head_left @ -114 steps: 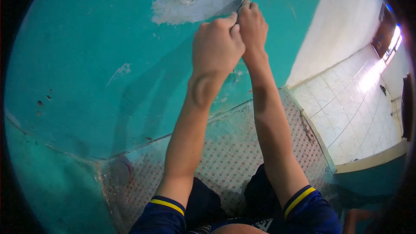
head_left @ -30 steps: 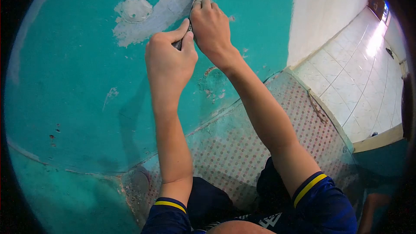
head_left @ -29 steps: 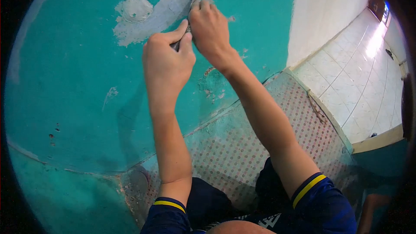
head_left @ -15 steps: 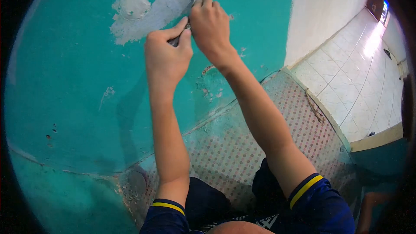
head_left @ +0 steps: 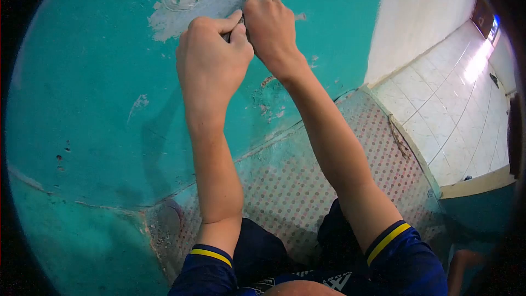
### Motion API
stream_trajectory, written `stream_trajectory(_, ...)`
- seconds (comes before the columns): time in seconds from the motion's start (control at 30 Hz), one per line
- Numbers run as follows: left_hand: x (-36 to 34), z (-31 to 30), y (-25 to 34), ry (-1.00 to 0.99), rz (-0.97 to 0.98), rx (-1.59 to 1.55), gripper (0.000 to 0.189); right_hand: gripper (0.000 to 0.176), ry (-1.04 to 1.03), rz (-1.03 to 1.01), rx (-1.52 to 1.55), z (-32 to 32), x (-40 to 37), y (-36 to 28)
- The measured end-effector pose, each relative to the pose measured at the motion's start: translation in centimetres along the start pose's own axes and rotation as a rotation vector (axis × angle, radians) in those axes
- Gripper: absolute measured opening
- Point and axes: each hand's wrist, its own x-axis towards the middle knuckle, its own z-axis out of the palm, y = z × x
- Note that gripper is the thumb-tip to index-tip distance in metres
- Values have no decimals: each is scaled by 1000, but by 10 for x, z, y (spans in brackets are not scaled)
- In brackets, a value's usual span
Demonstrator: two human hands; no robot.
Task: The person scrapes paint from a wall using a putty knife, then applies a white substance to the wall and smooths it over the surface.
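Patch of grey [head_left: 213, 3] now either side of right hand [head_left: 269, 24], unlike earlier

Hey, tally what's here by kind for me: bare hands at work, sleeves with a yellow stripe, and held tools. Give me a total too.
Hands: 2 (left hand, right hand)
Striped sleeves: 2 (left sleeve, right sleeve)
Held tool: 1
Total: 5

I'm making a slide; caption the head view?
Both hands grip a dark-handled tool at a pale patch on a teal wall.
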Motion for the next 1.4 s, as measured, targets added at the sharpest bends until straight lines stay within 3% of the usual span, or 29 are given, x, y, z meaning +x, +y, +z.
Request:
stream_trajectory(0.07, 7, 16, -9, 36, 62, -113, 30, 17, 37, -44, 4, 3, -3, 4)
stream_trajectory(0.13, 1, 18, 4, -9, -14, -75, 30, 16, -79, 111, -58, 1, 1, 12)
stream_trajectory(0.17, -2, 15, 12, -67, -92, -27, 30, 16, -76, 103, -64, 0, 0, 12)
stream_trajectory(0.27, -9, -4, 27, -68, -77, 138, 30, 13, -23, 53, 47, 2, -1, 3)
stream_trajectory(0.37, -1, 10, 12, 14, -1, -50, 30, 11, 2, 62, -15, 0, 2, 8)
stream_trajectory(0.57, -6, -5, 10, 6, -8, 1, 30, 16, -13, 37, -31, 5, 0, -2)
stream_trajectory(0.67, 5, 10, 1, 29, 2, -135, 30, 20, -42, 44, -29, 2, 0, 8)
stream_trajectory(0.87, -8, -10, 15, -8, -44, 62, 29, 17, 13, 28, -3, 2, -1, -5)
stream_trajectory(0.97, 3, 6, -4, 23, -2, -86, 29, 12, 19, 43, -27, 8, 0, -2)
stream_trajectory(1.03, 2, 16, -9, 17, -7, -81, 29, 12, 39, 53, -141, 8, -1, 5)
stream_trajectory(1.4, -2, 10, 8, 25, -49, -12, 29, 13, 14, 66, -89, 6, -4, 3)
